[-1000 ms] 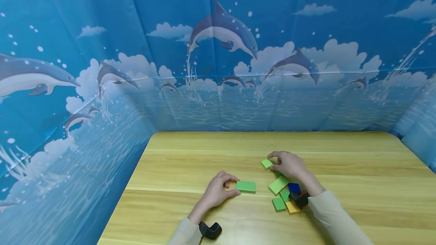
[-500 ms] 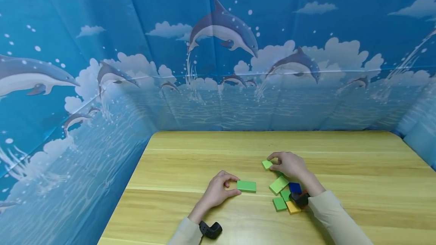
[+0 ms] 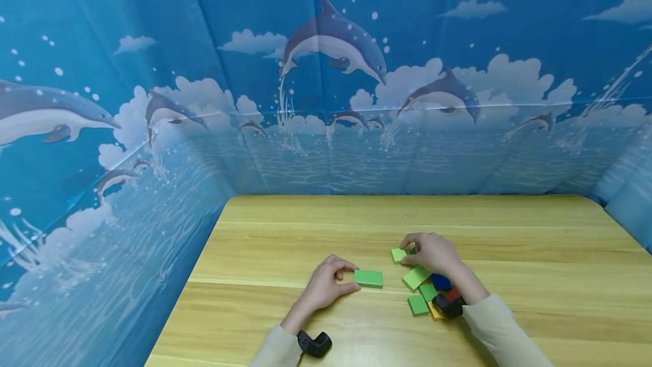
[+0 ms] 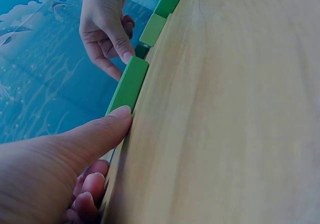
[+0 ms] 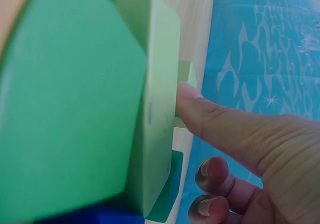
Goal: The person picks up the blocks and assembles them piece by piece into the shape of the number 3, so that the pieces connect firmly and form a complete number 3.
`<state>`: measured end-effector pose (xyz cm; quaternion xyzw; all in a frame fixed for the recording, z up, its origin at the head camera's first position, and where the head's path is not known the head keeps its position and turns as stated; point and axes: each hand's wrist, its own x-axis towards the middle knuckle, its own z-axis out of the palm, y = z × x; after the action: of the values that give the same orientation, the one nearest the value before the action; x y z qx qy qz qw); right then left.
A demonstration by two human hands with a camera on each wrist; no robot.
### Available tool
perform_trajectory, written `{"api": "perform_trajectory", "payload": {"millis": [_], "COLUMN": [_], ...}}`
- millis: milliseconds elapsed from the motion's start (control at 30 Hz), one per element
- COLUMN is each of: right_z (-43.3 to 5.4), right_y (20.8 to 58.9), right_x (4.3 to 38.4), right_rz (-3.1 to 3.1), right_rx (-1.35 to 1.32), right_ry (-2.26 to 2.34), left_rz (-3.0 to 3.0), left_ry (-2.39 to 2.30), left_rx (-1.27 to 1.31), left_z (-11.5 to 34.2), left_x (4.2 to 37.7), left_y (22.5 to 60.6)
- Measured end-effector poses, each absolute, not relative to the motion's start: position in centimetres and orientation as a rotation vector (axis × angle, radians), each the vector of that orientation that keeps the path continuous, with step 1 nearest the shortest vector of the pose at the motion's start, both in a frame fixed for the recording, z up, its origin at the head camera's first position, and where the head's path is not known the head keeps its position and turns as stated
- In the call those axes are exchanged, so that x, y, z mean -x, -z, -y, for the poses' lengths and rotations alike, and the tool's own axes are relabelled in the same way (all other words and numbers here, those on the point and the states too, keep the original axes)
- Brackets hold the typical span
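My left hand (image 3: 324, 285) pinches the left end of a green rectangular block (image 3: 368, 278) between thumb and index finger, low over the wooden table. In the left wrist view, the thumb presses the near end of that block (image 4: 131, 84). Farther right, my right hand (image 3: 435, 252) holds a small light-green square block (image 3: 398, 255) between thumb and index finger. Its thumb (image 5: 200, 109) covers part of the small block in the right wrist view, and the other fingers curl below. A light-green rectangular block (image 3: 416, 278) lies just in front of this hand.
By the right wrist lie two green blocks (image 3: 418, 305), a blue block (image 3: 441, 282), a red block (image 3: 452, 294) and a yellow block (image 3: 434, 311), partly covered by the black wrist device (image 3: 449, 305). A dolphin-print curtain (image 3: 326, 152) borders the table's far edge (image 3: 326, 197).
My right hand has come slightly toward me with the small light-green block, and a dark green block shows more behind it. The left hand and its green block stay nearly still.
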<state>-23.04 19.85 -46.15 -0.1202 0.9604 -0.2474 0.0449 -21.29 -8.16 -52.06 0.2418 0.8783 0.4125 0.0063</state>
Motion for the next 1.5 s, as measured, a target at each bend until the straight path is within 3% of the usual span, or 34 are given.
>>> {"api": "perform_trajectory", "payload": {"millis": [1500], "right_z": [-17.4], "right_y": [46.2], "right_x": [19.2], "right_rz": [-2.938], "right_rx": [0.384], "right_ry": [0.772], "left_rz": [-2.754], "left_ry": [-1.283], "left_rx": [-0.763], "left_z": [8.2], "left_x": [21.3], "left_y": [52.1]}}
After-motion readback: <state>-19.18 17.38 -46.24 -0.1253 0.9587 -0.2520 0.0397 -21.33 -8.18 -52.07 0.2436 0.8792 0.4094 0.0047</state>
